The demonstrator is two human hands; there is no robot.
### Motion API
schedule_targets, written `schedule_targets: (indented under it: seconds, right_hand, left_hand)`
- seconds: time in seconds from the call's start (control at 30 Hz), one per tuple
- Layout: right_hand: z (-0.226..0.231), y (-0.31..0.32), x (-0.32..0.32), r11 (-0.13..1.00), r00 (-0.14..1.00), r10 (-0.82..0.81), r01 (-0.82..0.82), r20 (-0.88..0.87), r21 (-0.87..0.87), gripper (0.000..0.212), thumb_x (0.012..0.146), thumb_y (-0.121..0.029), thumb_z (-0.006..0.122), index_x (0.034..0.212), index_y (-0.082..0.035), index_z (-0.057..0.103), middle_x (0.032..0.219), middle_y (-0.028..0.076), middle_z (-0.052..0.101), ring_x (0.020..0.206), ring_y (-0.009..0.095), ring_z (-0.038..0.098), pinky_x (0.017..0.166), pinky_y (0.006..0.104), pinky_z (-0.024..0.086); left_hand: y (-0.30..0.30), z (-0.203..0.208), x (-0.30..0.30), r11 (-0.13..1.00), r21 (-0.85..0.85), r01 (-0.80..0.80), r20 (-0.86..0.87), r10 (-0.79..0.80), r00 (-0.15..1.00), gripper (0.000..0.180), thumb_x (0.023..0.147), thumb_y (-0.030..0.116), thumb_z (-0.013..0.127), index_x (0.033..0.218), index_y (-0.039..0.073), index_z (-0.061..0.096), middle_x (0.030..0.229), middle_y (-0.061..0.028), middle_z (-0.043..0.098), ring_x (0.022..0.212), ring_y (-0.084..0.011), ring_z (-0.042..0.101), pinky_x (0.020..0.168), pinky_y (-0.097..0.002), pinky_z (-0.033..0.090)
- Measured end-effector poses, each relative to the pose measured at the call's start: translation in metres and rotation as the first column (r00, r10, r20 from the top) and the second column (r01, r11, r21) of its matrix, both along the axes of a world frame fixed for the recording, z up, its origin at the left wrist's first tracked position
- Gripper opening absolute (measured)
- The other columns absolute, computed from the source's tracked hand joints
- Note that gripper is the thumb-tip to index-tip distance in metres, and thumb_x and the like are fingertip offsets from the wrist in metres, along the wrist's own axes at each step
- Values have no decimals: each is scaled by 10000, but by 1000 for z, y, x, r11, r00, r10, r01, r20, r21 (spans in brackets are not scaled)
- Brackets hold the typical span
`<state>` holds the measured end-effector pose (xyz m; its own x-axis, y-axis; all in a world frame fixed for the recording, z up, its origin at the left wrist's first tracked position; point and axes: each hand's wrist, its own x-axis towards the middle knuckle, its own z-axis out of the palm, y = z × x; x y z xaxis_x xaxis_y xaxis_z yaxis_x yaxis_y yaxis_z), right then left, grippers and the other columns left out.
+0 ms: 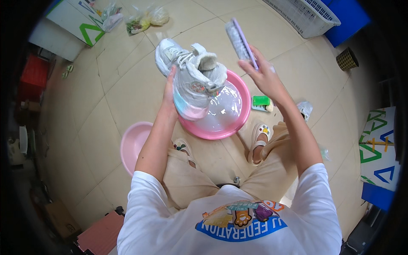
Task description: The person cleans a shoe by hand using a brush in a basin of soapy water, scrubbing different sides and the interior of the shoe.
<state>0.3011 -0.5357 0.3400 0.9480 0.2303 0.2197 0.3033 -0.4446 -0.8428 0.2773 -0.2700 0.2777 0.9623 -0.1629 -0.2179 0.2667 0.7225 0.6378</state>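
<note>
Left hand (169,91) reached forward, clasping a pale sneaker (187,78) above a basin, its thumb along the side, other fingers hidden beneath, right hand (264,78) raised, closed around an upright purple brush (239,40), its lower fingers obscured, pink basin (245,102) on the floor, partly covered by the sneaker.

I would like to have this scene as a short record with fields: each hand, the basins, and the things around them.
Left hand: holds a whitish shoe with pale blue and pink near its heel
Right hand: holds a lilac brush, raised apart from the shoe
Deep pink basin: contains cloudy liquid; partly hidden by the shoe
Pale pink basin: left of the deep pink one
Beside the deep pink basin, right: green block on a small dish
Farther off: white crate, patterned bin
Surface: tan tiled floor
</note>
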Motion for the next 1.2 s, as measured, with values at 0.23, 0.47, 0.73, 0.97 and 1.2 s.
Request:
schedule_targets:
  seconds: [0.23, 0.47, 0.73, 0.97, 1.2]
  right_hand:
    - [-16, 35, 18, 939, 951, 288, -259, -108, 224, 379, 817, -264, 736, 1097, -19, 662, 819, 52, 635, 689, 111, 540, 613, 277, 447]
    - [-21, 28, 22, 830, 811, 403, -127, -425, 543, 383, 886, -291, 706, 1131, -1, 655, 918, 37, 669, 786, 90, 590, 691, 271, 488]
    - [-12, 30, 26, 735, 737, 461, -5, -494, 678, 320, 917, -222, 655, 1141, 4, 624, 980, 71, 666, 842, 136, 622, 756, 297, 507]
    - [-22, 17, 35, 786, 789, 364, 25, -495, 618, 281, 920, -194, 642, 1117, 7, 639, 1007, 54, 672, 906, 115, 614, 805, 291, 497]
    - [-25, 18, 37, 832, 811, 240, 112, -534, 544, 237, 927, -177, 624, 1085, -2, 645, 974, 58, 685, 854, 115, 630, 792, 291, 506]
  left_hand:
    - [-21, -25, -3, 995, 14, 103, 18, -103, 995, 661, 949, 534, 512, 1415, 76, 419, 1368, -121, 522, 1207, -277, 538, 1056, -425, 429]
    - [-41, -60, 14, 982, -59, 181, -24, -183, 983, 622, 945, 522, 521, 1381, 84, 446, 1305, -109, 554, 1199, -265, 534, 1049, -421, 431]
    - [-40, -64, 22, 984, -6, 180, -51, -180, 982, 569, 941, 488, 523, 1330, 75, 481, 1262, -123, 577, 1163, -283, 555, 1019, -424, 447]
    - [-37, -106, 36, 988, 100, 119, -127, -106, 986, 524, 937, 458, 524, 1285, 66, 511, 1224, -135, 597, 1131, -298, 573, 993, -426, 460]
    - [-22, -252, 18, 691, 659, 296, -422, 14, 906, 481, 934, 428, 526, 1241, 58, 540, 1186, -147, 617, 1100, -314, 591, 967, -428, 474]
